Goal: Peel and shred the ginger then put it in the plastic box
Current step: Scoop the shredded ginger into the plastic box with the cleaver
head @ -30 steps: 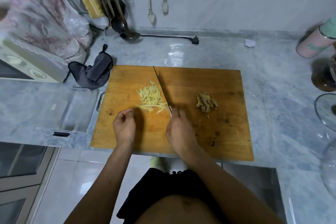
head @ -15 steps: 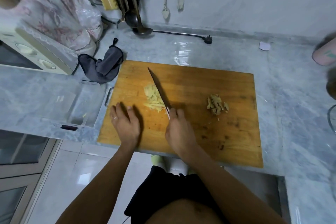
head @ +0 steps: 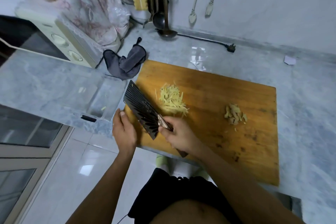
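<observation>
1. The clear plastic box (head: 101, 100) sits left of the cutting board (head: 236, 114), nearly empty.
2. The left hand (head: 124, 129), fingers relaxed and holding nothing, should steady the cleaver (head: 141, 109).
3. The right hand (head: 179, 135) grips the handle; slide the flat blade under the shredded ginger (head: 171, 99) to scoop it, avoiding the peelings (head: 234, 116).

The scene is lit dimly and evenly from overhead, with a cool cast. White glare is seen on the surface (head: 198, 54) behind the board (head: 236, 100) and on the floor (head: 85, 168). Shadows are soft. Straight lines are bent by wide-angle distortion, and the left and upper edges are smeared by motion blur.
</observation>
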{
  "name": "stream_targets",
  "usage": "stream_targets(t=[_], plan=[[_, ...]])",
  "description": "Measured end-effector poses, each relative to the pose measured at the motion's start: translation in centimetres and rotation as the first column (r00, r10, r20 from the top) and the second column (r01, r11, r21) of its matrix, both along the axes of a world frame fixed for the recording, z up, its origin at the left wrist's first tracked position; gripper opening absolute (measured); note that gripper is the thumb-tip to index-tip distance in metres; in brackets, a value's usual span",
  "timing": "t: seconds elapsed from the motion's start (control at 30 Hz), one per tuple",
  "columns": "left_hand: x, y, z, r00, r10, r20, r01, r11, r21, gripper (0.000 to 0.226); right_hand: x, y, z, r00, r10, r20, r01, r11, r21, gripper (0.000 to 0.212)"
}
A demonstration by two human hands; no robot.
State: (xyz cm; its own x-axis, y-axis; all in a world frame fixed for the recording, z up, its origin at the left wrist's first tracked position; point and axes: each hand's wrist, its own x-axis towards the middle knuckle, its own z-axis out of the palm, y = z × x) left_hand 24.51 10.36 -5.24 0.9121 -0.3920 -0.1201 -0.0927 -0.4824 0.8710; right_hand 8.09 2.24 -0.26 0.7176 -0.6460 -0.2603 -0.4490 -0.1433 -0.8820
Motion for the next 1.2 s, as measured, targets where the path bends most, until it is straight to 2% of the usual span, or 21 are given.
stream_targets(t=[0.13, 0.33, 0.5, 0.6, 0.67, 0.73, 0.8, 0.87, 0.9, 1.0, 1.1, 1.2], plan=[[0.2, 0.1, -0.1, 1.0, -0.029, 0.013, 0.028, 0.999, 0.015, 0.05, 0.3, -0.1, -1.4, 1.0, -0.009, -0.008, 0.009, 1.0, -0.003, 0.014], [-0.2, -0.6, -0.7, 0.998, -0.066, 0.003, 0.066, 0.997, 0.028, 0.048, -3.3, -3.5, -2.2, 0.978, -0.201, -0.046, 0.189, 0.962, -0.196, 0.014], [-0.3, -2.0, -1.1, 0.987, -0.147, 0.058, 0.146, 0.989, 0.026, 0.044, -3.9, -4.0, 0.1, 0.99, -0.137, 0.02, 0.138, 0.967, -0.213, 0.017], [0.3, -3.2, -1.5, 0.961, -0.247, 0.122, 0.244, 0.969, 0.043, 0.045, -4.6, -2.9, 2.0, 0.959, -0.265, 0.099, 0.282, 0.927, -0.247, 0.016], [0.9, -4.3, -2.0, 0.926, -0.335, 0.176, 0.327, 0.942, 0.075, 0.055, -5.7, -2.6, 2.6, 0.925, -0.362, 0.115, 0.379, 0.873, -0.308, 0.013], [1.4, -5.7, -2.6, 0.875, -0.422, 0.237, 0.405, 0.907, 0.118, 0.063, -6.9, -2.4, 2.7, 0.897, -0.439, 0.042, 0.426, 0.837, -0.343, 0.009], [1.6, -7.2, -3.0, 0.823, -0.494, 0.279, 0.463, 0.869, 0.173, 0.064, -8.0, -2.4, 2.5, 0.865, -0.478, -0.152, 0.402, 0.842, -0.359, 0.032], [1.5, -8.5, -3.3, 0.794, -0.526, 0.304, 0.478, 0.85, 0.221, 0.061, -8.2, -1.9, 2.3, 0.808, -0.479, -0.343, 0.36, 0.862, -0.356, 0.042], [1.3, -9.1, -3.3, 0.796, -0.526, 0.299, 0.473, 0.849, 0.236, 0.06, -7.9, -1.4, 2.2, 0.791, -0.472, -0.39, 0.341, 0.869, -0.359, 0.044], [0.1, -10.5, -3.1, 0.808, -0.519, 0.277, 0.459, 0.851, 0.254, 0.06, -6.5, 0.0, 1.9, 0.769, -0.456, -0.448, 0.316, 0.88, -0.354, 0.045], [-0.9, -10.9, -3.0, 0.798, -0.543, 0.262, 0.478, 0.834, 0.274, 0.063, -4.4, 0.9, 1.9, 0.786, -0.379, -0.488, 0.25, 0.918, -0.309, 0.046], [-1.6, -11.1, -3.0, 0.778, -0.569, 0.267, 0.507, 0.819, 0.269, 0.065, -3.8, 0.7, 2.2, 0.823, -0.353, -0.445, 0.248, 0.928, -0.278, 0.046]])
